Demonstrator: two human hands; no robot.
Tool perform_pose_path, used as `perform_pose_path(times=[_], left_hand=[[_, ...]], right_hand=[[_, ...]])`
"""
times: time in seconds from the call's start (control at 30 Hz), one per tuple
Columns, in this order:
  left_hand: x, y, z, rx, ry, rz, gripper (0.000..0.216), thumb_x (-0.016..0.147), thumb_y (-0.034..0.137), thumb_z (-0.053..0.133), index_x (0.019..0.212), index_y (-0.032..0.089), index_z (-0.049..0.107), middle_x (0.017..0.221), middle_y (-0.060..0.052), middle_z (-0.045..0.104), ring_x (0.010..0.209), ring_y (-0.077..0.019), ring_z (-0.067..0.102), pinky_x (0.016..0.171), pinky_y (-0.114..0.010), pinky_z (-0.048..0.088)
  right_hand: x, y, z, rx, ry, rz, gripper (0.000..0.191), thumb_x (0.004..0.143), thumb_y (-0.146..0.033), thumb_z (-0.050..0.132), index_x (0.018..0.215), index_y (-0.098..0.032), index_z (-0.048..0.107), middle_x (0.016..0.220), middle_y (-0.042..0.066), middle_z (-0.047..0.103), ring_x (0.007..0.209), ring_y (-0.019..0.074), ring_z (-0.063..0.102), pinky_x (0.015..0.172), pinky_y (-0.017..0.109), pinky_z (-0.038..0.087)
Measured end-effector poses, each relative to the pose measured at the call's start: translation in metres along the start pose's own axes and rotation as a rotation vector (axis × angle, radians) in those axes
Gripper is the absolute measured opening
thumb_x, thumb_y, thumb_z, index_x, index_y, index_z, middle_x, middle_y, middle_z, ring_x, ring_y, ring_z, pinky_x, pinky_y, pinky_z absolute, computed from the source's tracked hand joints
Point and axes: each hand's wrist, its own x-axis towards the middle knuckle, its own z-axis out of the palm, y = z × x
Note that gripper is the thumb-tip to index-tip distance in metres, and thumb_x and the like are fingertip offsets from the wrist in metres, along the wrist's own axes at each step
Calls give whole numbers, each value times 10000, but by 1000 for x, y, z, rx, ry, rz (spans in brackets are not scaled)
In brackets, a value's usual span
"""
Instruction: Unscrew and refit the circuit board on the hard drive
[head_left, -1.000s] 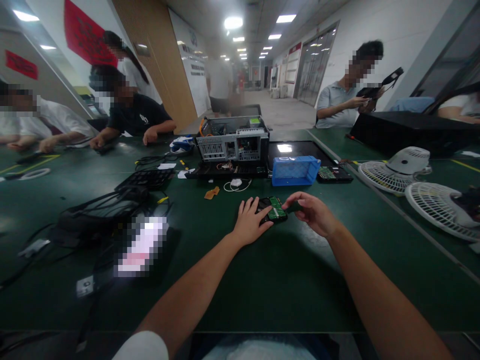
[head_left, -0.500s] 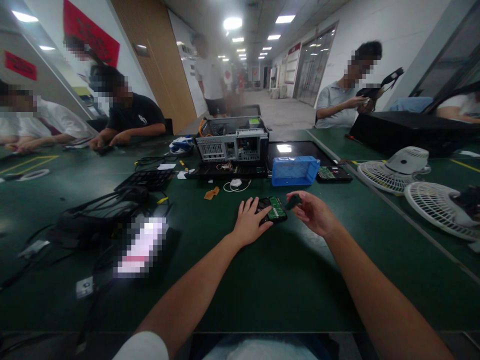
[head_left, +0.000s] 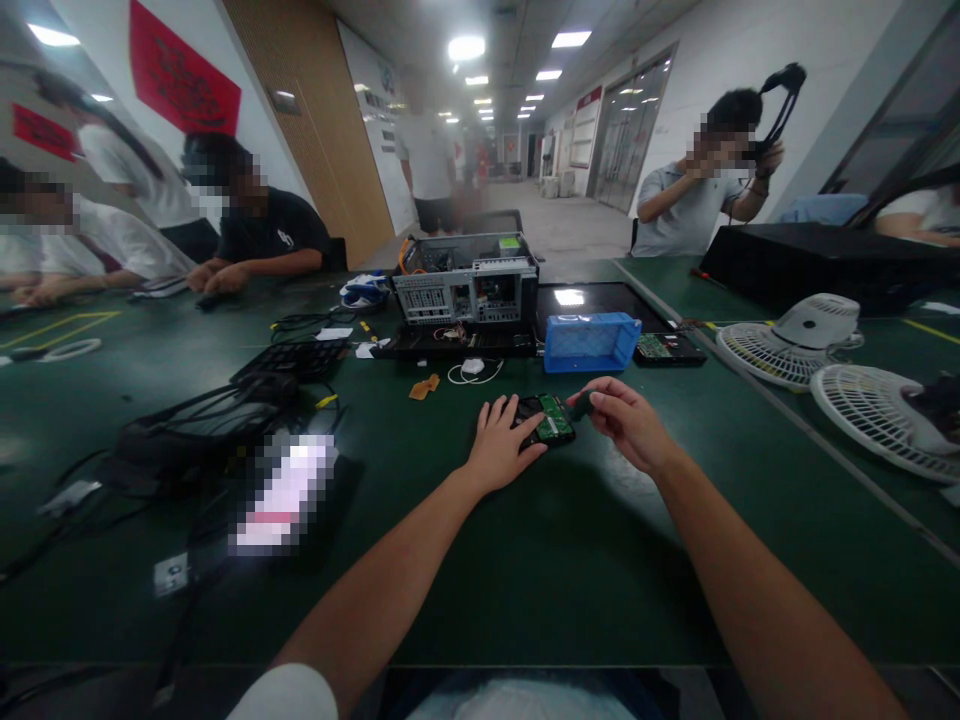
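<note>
A hard drive (head_left: 556, 421) lies on the green table with its green circuit board facing up. My left hand (head_left: 499, 445) rests flat across the drive's left part, fingers spread, and covers some of it. Just beyond the drive's right edge, my right hand (head_left: 626, 420) is closed, pinching a small dark piece (head_left: 580, 404) between thumb and fingers. The piece is too small and dark to name; its tip is close to the drive's edge, and whether they touch I cannot tell.
Ahead stand an open computer case (head_left: 465, 285) and a blue plastic bin (head_left: 589, 343), with another hard drive (head_left: 669, 348) beside it. A lit phone (head_left: 285, 495) and black cables lie left. White fan parts (head_left: 885, 415) lie right. Several people sit around the table.
My right hand has turned, its fingers now closer together around the small dark piece, which has shifted slightly. My left hand and the hard drive have hardly moved.
</note>
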Motion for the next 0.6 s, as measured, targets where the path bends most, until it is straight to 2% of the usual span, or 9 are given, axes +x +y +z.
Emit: perform_pose_path(times=[0.2, 0.33, 0.5, 0.6], left_hand=[[0, 0, -1, -6, -4, 0, 587, 1002, 635, 487, 1544, 409, 463, 1724, -35, 211, 1578, -375, 155, 1250, -638, 130], [0, 1, 0, 2, -2, -7, 585, 998, 630, 504, 1540, 415, 467, 1719, -35, 226, 1575, -376, 165, 1249, -640, 129], [0, 1, -1, 2, -6, -3, 586, 1000, 627, 501, 1542, 408, 467, 1718, -47, 227, 1576, -378, 162, 1248, -636, 134], [0, 1, -2, -2, -11, 0, 587, 1006, 633, 480, 1547, 407, 461, 1721, -54, 216, 1578, -379, 158, 1247, -637, 135]], right_hand=[[-1, -3, 0, -48, -24, 0, 284, 838, -364, 732, 1071, -204, 759, 963, 66, 693, 696, 146, 529, 563, 265, 367], [-1, -3, -1, -57, -33, 3, 232, 814, -351, 723, 970, -185, 766, 950, 65, 668, 645, 131, 481, 528, 267, 323], [-1, -4, -3, 17, -53, 79, 197, 797, -365, 749, 899, -205, 699, 752, 0, 571, 560, 114, 414, 482, 253, 262], [-3, -6, -1, 35, -67, 98, 217, 799, -368, 757, 921, -203, 684, 902, 38, 668, 571, 109, 438, 488, 249, 281]])
